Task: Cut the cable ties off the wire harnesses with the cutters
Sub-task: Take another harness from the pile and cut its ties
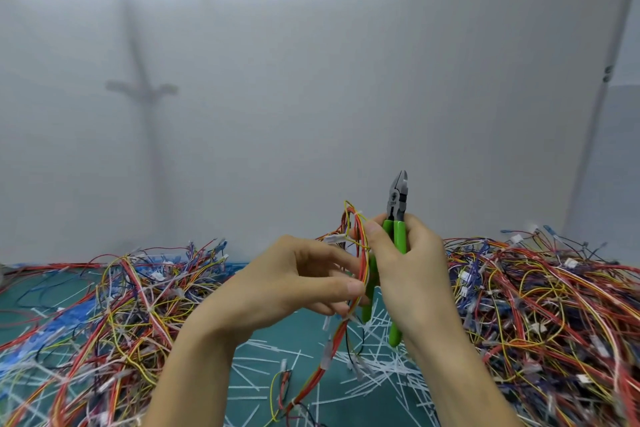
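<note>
My left hand [294,282] is raised, thumb and fingers pinching the harness [362,263]; my right hand [412,263], just beside it, grips the cutters [398,199] upright.

Green-handled cutters [398,210] upright, red-yellow harness [362,255] just beside
</note>
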A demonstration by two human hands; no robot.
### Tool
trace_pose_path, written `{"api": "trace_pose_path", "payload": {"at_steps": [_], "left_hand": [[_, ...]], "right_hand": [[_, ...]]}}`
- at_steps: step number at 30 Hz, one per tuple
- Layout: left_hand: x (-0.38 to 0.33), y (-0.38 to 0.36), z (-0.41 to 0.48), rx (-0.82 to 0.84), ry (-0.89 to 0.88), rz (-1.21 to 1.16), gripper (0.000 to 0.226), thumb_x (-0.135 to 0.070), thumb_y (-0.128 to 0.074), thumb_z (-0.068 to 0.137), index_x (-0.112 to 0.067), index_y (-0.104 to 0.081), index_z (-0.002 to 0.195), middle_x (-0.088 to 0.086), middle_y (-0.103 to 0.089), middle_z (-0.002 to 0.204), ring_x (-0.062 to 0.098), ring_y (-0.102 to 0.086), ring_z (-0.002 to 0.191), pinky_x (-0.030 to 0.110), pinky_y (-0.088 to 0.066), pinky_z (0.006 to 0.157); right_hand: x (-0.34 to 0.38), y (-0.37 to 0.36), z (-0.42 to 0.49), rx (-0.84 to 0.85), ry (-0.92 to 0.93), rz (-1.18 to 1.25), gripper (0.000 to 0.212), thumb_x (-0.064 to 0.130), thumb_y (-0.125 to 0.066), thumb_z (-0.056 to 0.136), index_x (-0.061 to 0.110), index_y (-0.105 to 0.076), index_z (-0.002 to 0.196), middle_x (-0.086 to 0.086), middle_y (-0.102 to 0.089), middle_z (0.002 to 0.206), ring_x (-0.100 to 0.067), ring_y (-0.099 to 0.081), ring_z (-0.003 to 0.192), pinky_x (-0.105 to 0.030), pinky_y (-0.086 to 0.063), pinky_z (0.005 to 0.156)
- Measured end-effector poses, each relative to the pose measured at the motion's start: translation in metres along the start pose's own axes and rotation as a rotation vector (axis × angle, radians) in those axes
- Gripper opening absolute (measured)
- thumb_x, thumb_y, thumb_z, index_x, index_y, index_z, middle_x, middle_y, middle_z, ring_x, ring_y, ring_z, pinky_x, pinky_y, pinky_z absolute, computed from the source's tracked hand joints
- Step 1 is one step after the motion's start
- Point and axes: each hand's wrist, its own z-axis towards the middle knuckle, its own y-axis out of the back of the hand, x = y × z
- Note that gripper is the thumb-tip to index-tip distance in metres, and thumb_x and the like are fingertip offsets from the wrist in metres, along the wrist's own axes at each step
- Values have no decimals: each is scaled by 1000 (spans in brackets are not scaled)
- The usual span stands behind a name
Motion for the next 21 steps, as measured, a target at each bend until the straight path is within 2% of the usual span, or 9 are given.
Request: {"api": "trace_pose_path", "payload": {"at_steps": [2, 4, 7, 9, 11, 14, 17, 21], "left_hand": [[2, 0, 1, -21, -7, -8, 24, -18, -77, 79, -9, -73, 100, 13, -75, 87, 20, -70, 79, 25, -58, 74], [2, 0, 1, -31, -14, -22, 26, -17, -77, 76, -5, -73, 99, 17, -73, 86, 20, -70, 78, 23, -57, 70], [2, 1, 1, -38, -23, -60, 22, -16, -76, 74, -6, -74, 94, 9, -71, 80, 15, -68, 71, 20, -54, 64], [2, 0, 2, -63, -38, -82, 16, -15, -75, 75, -9, -75, 90, 4, -69, 77, 15, -67, 69, 20, -53, 62], [3, 0, 4, -121, -54, -83, 16, -14, -73, 79, -7, -72, 92, 6, -69, 80, 17, -68, 72, 22, -54, 63], [6, -2, 8, -233, -75, -150, 24, -17, -72, 77, -2, -69, 96, 8, -70, 80, 17, -70, 72, 24, -56, 63], [10, -2, 13, -379, -72, -212, 10, -11, -71, 83, -5, -71, 92, 10, -71, 80, 17, -69, 70, 22, -55, 59], [14, 1, 15, -509, -76, -251, 7, -12, -69, 87, -6, -70, 91, 9, -76, 82, 17, -71, 65, 25, -57, 56]], "right_hand": [[0, -1, 0, 8, -1, -4, 17, 30, -62, 93, 23, -60, 77, 13, -54, 54, -5, -46, 49, -32, -44, 56], [1, -2, -1, 10, -6, 12, 17, 30, -62, 92, 23, -61, 77, 12, -55, 55, -7, -50, 51, -39, -50, 59], [4, -2, -2, 34, -15, 54, 16, 33, -64, 91, 23, -63, 78, 5, -60, 59, -17, -58, 59, -51, -56, 66], [5, -2, -3, 68, -16, 95, 11, 33, -65, 91, 26, -65, 82, 0, -65, 64, -25, -63, 65, -55, -56, 69], [6, -2, -4, 100, -7, 114, 7, 32, -66, 90, 29, -67, 84, -3, -70, 71, -29, -67, 73, -55, -56, 73], [6, -1, -4, 159, 2, 98, 5, 26, -68, 89, 28, -70, 85, 0, -73, 77, -25, -71, 77, -50, -59, 74], [5, 1, -4, 203, 3, 71, 4, 27, -72, 87, 29, -69, 84, 5, -73, 77, -16, -72, 72, -42, -59, 72], [5, 1, -4, 228, -17, 18, 9, 32, -74, 83, 32, -65, 83, 5, -67, 68, -18, -67, 66, -53, -57, 74]]}}
